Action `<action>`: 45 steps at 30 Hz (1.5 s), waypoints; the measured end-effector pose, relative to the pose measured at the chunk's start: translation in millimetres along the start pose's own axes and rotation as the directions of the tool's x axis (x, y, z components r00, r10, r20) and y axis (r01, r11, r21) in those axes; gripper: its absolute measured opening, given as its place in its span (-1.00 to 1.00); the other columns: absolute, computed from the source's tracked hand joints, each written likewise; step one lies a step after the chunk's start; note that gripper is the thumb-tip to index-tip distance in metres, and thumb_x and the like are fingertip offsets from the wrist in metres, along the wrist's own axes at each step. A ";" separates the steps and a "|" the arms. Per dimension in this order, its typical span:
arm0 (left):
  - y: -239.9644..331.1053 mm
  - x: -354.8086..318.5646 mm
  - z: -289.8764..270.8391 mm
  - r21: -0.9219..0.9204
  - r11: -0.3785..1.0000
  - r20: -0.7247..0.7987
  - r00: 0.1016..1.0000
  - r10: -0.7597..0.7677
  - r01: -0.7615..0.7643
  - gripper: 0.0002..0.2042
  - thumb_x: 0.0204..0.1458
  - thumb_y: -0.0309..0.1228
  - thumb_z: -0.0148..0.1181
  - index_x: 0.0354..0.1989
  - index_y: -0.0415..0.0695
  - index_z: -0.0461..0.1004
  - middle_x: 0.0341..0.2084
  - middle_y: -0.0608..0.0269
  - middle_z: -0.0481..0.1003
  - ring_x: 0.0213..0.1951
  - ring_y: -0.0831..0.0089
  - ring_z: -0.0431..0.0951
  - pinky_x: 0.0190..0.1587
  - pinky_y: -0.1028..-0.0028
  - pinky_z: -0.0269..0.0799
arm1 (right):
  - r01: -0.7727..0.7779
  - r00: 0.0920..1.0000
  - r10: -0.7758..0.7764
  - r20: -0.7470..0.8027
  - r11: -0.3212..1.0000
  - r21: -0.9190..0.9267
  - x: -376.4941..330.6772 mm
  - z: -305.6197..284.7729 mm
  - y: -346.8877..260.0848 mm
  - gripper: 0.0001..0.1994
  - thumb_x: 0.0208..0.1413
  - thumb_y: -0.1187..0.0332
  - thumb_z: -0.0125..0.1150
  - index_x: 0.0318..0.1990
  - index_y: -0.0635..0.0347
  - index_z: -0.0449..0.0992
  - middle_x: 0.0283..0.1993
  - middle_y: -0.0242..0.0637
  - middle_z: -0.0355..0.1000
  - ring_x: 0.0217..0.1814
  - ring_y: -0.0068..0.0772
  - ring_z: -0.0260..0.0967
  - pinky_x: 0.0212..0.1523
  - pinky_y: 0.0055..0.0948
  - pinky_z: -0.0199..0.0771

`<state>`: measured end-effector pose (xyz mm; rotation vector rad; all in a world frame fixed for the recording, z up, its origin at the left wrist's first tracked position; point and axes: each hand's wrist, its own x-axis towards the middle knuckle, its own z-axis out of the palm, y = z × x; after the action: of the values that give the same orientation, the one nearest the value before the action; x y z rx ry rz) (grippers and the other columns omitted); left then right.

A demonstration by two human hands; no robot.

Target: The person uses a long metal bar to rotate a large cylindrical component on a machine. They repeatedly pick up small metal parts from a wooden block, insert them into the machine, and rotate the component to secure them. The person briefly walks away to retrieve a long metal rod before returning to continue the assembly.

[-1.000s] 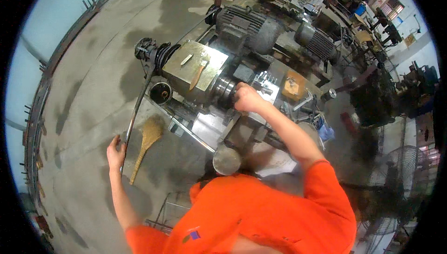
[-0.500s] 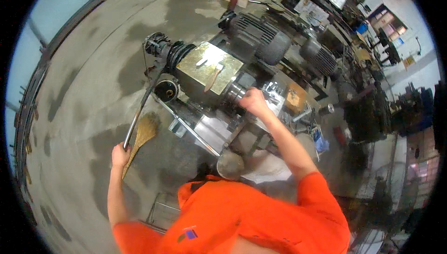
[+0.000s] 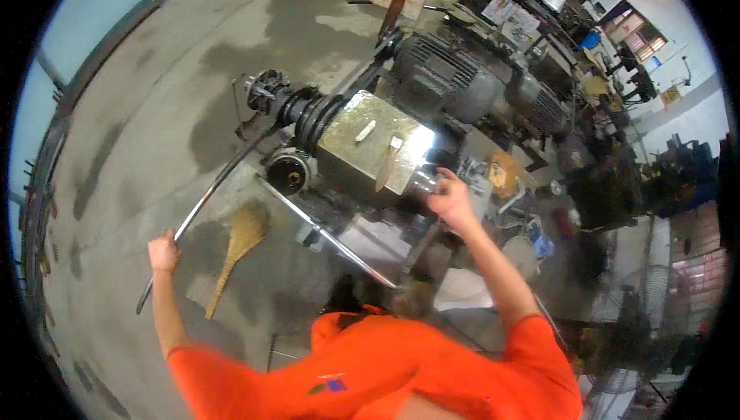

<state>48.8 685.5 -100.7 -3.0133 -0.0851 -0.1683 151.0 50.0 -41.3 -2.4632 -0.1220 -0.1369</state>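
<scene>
1. Gripping the long dark metal bar (image 3: 212, 193), the left hand (image 3: 163, 250) is fisted, arm stretched out.
2. The right hand (image 3: 449, 198) wraps the machine's shiny chuck (image 3: 422, 181).
3. The bar slants from the machine's pulley end down to the concrete floor (image 3: 116, 135).

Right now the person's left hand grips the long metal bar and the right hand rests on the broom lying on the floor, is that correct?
Not quite. In the head view the left hand does grip the long metal bar, but the right hand is up on the machine, at its shiny cylindrical end. The broom lies untouched on the floor.
</scene>
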 end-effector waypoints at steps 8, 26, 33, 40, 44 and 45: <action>26.2 11.8 -18.9 -0.256 0.954 0.120 0.985 -0.126 0.154 -0.59 -0.29 -0.56 0.08 -0.13 -0.16 0.40 -0.33 -0.01 0.46 -0.29 0.07 0.47 -0.21 0.24 0.37 | 0.078 0.993 -0.077 -0.089 0.997 0.014 -27.8 -20.2 -28.1 -0.82 -0.47 0.38 0.15 -0.60 0.24 0.37 0.08 0.05 0.23 -0.07 0.00 0.32 -0.15 -0.30 0.37; 396.7 67.8 -141.1 -0.507 0.713 -0.441 0.856 0.269 -0.485 -0.71 -0.04 -0.30 0.07 -0.14 -0.15 0.36 -0.49 0.03 0.46 -0.52 0.09 0.48 -0.51 0.24 0.35 | -0.153 0.968 0.156 -0.195 0.988 0.027 -258.2 -84.1 31.5 -0.80 -0.42 0.41 0.12 -0.49 0.24 0.45 -0.13 -0.03 0.39 -0.12 -0.02 0.36 -0.15 -0.32 0.37; 435.7 25.5 -144.7 -0.707 0.472 -0.476 0.848 0.234 -0.527 -0.80 -0.02 -0.48 0.07 -0.21 -0.23 0.43 -0.50 0.01 0.44 -0.47 0.17 0.49 -0.46 0.38 0.36 | -0.164 0.958 0.177 -0.226 0.984 0.076 -283.0 -93.1 54.9 -0.83 -0.41 0.45 0.11 -0.51 0.25 0.43 -0.21 -0.02 0.42 -0.20 -0.07 0.40 -0.21 -0.38 0.39; 492.2 20.9 -121.9 -0.697 0.408 -0.420 0.797 0.435 -0.590 -0.79 -0.02 -0.48 0.03 -0.19 -0.19 0.42 -0.59 0.01 0.38 -0.51 0.09 0.42 -0.50 0.25 0.30 | -0.139 0.968 0.161 -0.191 0.983 0.121 -287.7 -97.2 58.4 -0.82 -0.41 0.50 0.10 -0.49 0.25 0.44 -0.26 -0.07 0.43 -0.23 -0.09 0.40 -0.22 -0.38 0.38; 486.6 20.8 -122.9 -0.615 0.490 -0.320 0.764 0.561 -0.618 -0.79 -0.04 -0.47 0.01 -0.20 -0.18 0.42 -0.62 0.00 0.36 -0.52 0.06 0.42 -0.49 0.21 0.31 | -0.157 0.965 0.184 -0.186 0.976 0.148 -295.0 -99.6 62.8 -0.82 -0.40 0.48 0.11 -0.49 0.26 0.44 -0.26 -0.08 0.43 -0.21 -0.09 0.39 -0.19 -0.38 0.37; 483.8 23.0 -113.3 -0.588 0.496 -0.305 0.744 0.595 -0.639 -0.79 -0.04 -0.47 0.01 -0.20 -0.18 0.42 -0.63 0.00 0.37 -0.52 0.06 0.41 -0.49 0.21 0.31 | -0.170 0.964 0.196 -0.179 0.974 0.151 -297.0 -99.7 63.1 -0.81 -0.40 0.47 0.11 -0.49 0.26 0.45 -0.27 -0.08 0.43 -0.21 -0.09 0.39 -0.19 -0.39 0.37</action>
<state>89.9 193.1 -43.7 -3.4369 1.3601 -0.2584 -142.2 -77.4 -41.1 -2.2988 0.1764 -0.2767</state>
